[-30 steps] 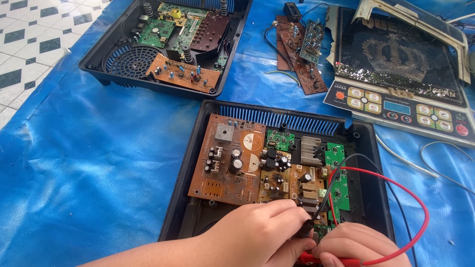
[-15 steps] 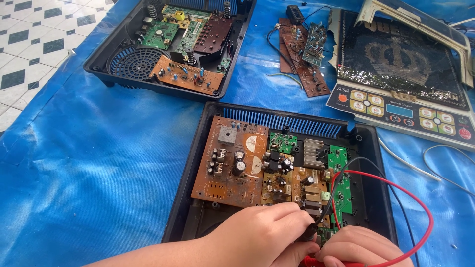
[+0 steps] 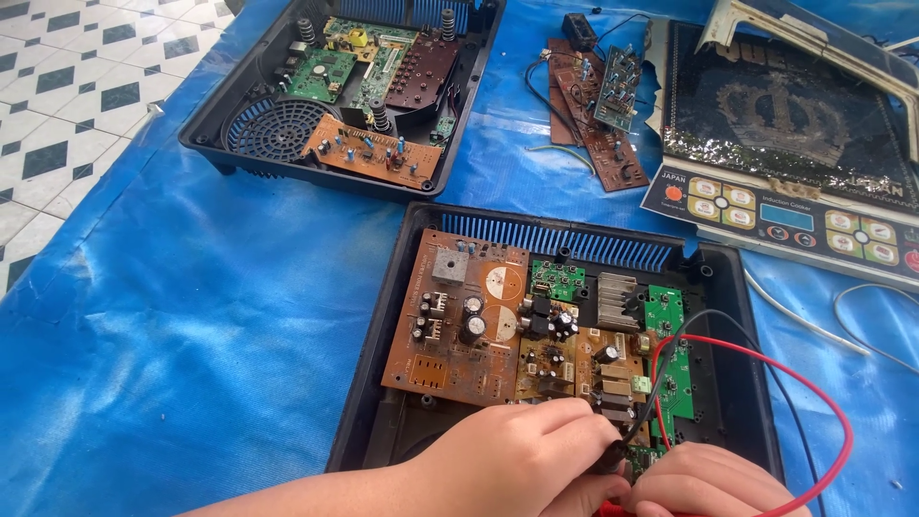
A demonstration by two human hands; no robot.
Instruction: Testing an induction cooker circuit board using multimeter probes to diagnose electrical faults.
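Item: opened black plastic appliance housing point(image 3: 737, 316), lying on a blue tarpaulin point(image 3: 191, 364), near edge of the work area. Contents: brown circuit board point(image 3: 459, 330) with capacitors and a grey finned heat sink point(image 3: 617, 297); narrow green board point(image 3: 670, 354) at its right side.

Left hand point(image 3: 517, 464): fingers curled shut around a black probe point(image 3: 613, 452), tip down at the lower right corner of the brown circuit board. Black lead point(image 3: 756, 345) arcs away from it over the housing.

Right hand point(image 3: 713, 483): closed, just beside the left hand and touching it, pinching a red probe point(image 3: 613, 509), little of which shows at the frame's bottom edge. Red lead point(image 3: 814, 402) loops out to the right and back.

Elsewhere on the tarpaulin: second open black housing point(image 3: 220, 144) at top left, holding several green and brown boards; loose brown boards point(image 3: 598, 124) with wires at top centre; dark glass cooktop panel point(image 3: 785, 124) with button strip at top right, well apart from the hands. Tiled floor point(image 3: 57, 96), white with dark diamonds, at far left
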